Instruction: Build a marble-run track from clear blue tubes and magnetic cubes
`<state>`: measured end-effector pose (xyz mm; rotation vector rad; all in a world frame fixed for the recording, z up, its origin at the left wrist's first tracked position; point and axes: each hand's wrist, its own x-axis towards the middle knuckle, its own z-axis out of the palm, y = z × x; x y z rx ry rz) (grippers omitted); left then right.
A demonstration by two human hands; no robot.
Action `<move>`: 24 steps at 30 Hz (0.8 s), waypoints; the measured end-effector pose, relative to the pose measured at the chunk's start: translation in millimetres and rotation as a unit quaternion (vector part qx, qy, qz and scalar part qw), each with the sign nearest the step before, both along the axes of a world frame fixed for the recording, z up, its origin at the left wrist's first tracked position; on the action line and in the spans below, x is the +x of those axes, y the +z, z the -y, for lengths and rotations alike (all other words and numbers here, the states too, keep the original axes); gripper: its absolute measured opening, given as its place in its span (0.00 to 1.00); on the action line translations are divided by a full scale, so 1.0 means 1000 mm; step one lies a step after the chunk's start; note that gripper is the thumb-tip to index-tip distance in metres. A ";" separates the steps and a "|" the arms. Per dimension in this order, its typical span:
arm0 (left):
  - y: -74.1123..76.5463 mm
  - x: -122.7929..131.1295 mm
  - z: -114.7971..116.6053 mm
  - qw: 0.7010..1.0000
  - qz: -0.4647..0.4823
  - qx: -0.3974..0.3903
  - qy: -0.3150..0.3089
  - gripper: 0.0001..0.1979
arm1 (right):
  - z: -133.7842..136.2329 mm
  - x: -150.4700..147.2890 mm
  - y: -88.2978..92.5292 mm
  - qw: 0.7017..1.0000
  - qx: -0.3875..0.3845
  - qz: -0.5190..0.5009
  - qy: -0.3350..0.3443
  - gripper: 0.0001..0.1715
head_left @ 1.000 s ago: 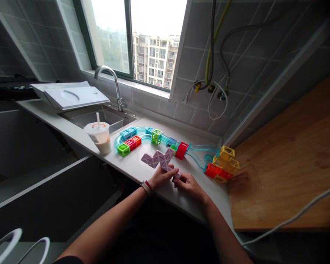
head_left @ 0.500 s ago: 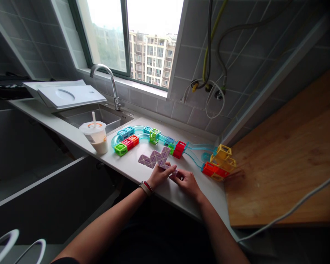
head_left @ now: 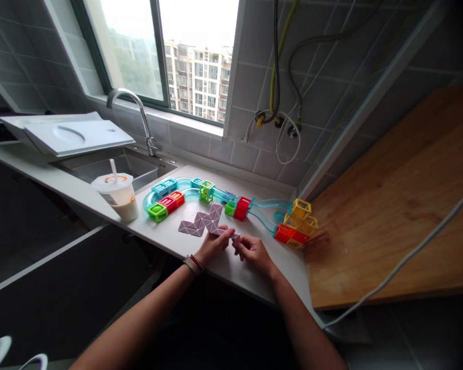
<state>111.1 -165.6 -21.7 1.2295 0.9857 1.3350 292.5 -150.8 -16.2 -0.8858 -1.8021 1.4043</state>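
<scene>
A purple folding snake puzzle [head_left: 199, 222], made of triangular segments with pale edges, zigzags over the white counter. My left hand [head_left: 215, 244] is closed around its near part, fingers wrapped over the segments. The puzzle's end pokes out between both hands. My right hand [head_left: 253, 252] pinches that end between thumb and fingers, close beside the left. Part of the puzzle is hidden by my left fingers. Just behind it stands a toy track [head_left: 193, 191] of clear blue pieces and coloured cube frames.
A lidded drink cup [head_left: 124, 198] with a straw stands at the counter's left front edge. Behind it are a sink [head_left: 139, 177], a tap [head_left: 148, 128] and white boards [head_left: 77, 136]. Yellow and red cube frames [head_left: 299, 223] stand by a wooden panel [head_left: 389, 221] at the right.
The view has shifted, so the whole scene sits further left. Between my hands, the puzzle's end shows more clearly, and my right fingers have shifted slightly on it.
</scene>
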 end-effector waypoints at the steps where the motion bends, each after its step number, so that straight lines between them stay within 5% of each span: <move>1: 0.000 0.000 0.000 1.000 0.002 -0.001 -0.001 0.23 | 0.000 0.000 0.000 1.000 0.009 0.004 -0.012 0.25; 11: 0.004 -0.002 0.001 0.999 -0.024 -0.014 0.020 0.25 | -0.001 0.001 0.001 0.977 0.183 0.071 -0.078 0.24; 17: 0.009 0.002 0.002 0.995 -0.081 -0.011 0.065 0.24 | -0.003 0.004 -0.003 0.939 0.290 0.138 -0.124 0.17; 21: 0.008 0.003 0.001 0.995 -0.081 -0.003 0.064 0.24 | -0.006 0.004 -0.001 0.960 0.216 0.083 -0.159 0.21; 24: 0.008 0.003 0.002 0.997 -0.065 -0.004 0.032 0.25 | -0.007 0.003 0.005 0.995 0.068 -0.007 -0.077 0.28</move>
